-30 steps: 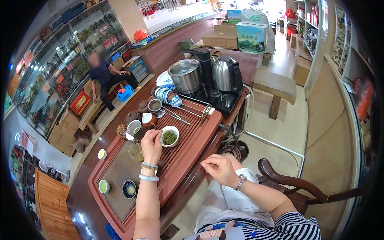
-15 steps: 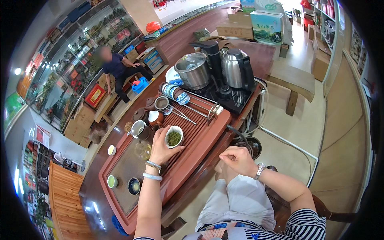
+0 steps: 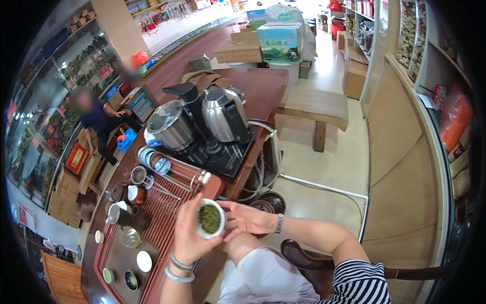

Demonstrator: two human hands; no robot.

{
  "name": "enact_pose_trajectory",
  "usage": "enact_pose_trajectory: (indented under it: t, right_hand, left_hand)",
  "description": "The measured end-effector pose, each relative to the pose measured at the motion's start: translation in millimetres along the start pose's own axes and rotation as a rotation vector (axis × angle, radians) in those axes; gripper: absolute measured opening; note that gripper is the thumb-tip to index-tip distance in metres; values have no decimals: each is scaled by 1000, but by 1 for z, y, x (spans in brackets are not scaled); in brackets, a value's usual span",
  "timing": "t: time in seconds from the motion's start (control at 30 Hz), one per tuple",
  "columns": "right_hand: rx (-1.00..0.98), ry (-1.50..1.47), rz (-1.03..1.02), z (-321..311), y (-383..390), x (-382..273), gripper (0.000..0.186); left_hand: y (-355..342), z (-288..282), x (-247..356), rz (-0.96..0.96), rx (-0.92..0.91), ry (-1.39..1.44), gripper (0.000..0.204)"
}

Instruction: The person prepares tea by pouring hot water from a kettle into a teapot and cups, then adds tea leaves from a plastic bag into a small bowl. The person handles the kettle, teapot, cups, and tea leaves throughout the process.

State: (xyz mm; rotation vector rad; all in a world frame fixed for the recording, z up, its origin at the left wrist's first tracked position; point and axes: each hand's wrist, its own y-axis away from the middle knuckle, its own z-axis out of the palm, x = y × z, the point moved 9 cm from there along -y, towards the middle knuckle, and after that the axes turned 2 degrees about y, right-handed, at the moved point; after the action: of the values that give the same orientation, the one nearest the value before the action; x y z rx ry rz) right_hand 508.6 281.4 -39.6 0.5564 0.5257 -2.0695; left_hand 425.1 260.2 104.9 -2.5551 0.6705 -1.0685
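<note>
One white cup [image 3: 210, 235] of green leaves [image 3: 209, 219] is held just off the near edge of the tea tray [image 3: 164, 207], mouth upward seemingly so they show, the left hand [image 3: 188, 230] clasping it, the right hand [image 3: 253, 219] spread alongside, apparently for support.

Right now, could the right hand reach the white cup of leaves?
Probably yes: the right hand is open beside the cup, nothing visible between them, though the left hand holds it.

A glass cabinet [image 3: 38, 119] is lining the left, a bench [image 3: 315, 105] is standing on the pale floor [image 3: 324, 175], a tan panel [image 3: 397, 157] is bordering the right, and light [image 3: 320, 43] is gleaming far back.
</note>
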Motion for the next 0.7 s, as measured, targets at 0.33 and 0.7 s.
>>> enact_pose_trajectory:
  t: [0.33, 0.7]
  right_hand:
    - [494, -87, -110, -176, 142, -10, 55]
    - [988, -380, -223, -418, 261, 117, 48]
  left_hand:
    - [-6, 161, -10, 13, -275, 48, 77]
    - [66, 225, -98, -173, -335, 153, 28]
